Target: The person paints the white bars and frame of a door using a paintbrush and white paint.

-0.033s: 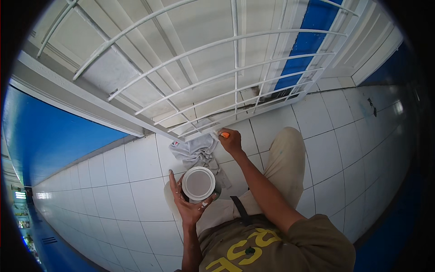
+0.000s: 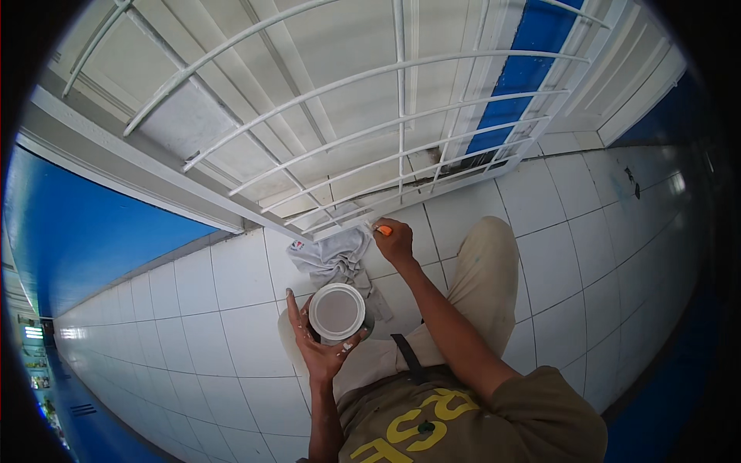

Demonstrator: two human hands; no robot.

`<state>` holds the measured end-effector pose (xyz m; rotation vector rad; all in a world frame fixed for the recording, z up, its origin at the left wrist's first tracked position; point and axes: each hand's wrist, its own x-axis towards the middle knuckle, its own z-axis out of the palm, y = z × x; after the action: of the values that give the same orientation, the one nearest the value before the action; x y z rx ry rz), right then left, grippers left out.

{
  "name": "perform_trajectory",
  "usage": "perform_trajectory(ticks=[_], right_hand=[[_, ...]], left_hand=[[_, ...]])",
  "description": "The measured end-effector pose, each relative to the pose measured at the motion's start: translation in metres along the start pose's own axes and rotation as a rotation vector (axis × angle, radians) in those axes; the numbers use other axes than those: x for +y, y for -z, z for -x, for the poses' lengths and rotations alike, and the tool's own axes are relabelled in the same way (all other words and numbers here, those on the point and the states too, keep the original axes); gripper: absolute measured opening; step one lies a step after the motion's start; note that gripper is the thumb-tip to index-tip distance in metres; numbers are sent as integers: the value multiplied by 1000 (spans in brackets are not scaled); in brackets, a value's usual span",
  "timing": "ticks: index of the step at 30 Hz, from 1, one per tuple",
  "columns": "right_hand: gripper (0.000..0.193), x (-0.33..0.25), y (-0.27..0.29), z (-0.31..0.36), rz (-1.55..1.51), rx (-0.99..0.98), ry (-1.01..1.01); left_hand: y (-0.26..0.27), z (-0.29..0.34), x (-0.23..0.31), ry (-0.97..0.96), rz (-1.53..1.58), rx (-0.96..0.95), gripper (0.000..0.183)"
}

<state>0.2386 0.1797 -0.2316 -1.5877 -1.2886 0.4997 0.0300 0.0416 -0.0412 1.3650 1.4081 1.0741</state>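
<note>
Mid-frame, one round white-rimmed can (image 2: 336, 312) is clasped by the left hand (image 2: 323, 358), one orange-handled brush (image 2: 384, 230) by the right hand (image 2: 397, 245).

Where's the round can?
In the head view, the round can is just below and left of the middle, in the left hand, with the grey cloth just beyond it.

Glare spots the tiles (image 2: 251, 339); fisheye edges darken to black.
</note>
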Motion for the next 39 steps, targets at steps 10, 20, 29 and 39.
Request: perform_trajectory(ticks=[10,20,29,39], right_hand=[[17,-164,171,57,-953,216,-449],[19,-207,178,90,-995,-29,-540],[30,-208,153,100,-1133,-282,-577],[51,-236,144,100,-1189,-510,-471]], left_hand=[[-15,-26,-33,-110,1,-72,156],[-12,-34,0,-273,329,-93,154],[13,-10,36,-257,397,67,160],[48,3,52,-291,285,276,157]])
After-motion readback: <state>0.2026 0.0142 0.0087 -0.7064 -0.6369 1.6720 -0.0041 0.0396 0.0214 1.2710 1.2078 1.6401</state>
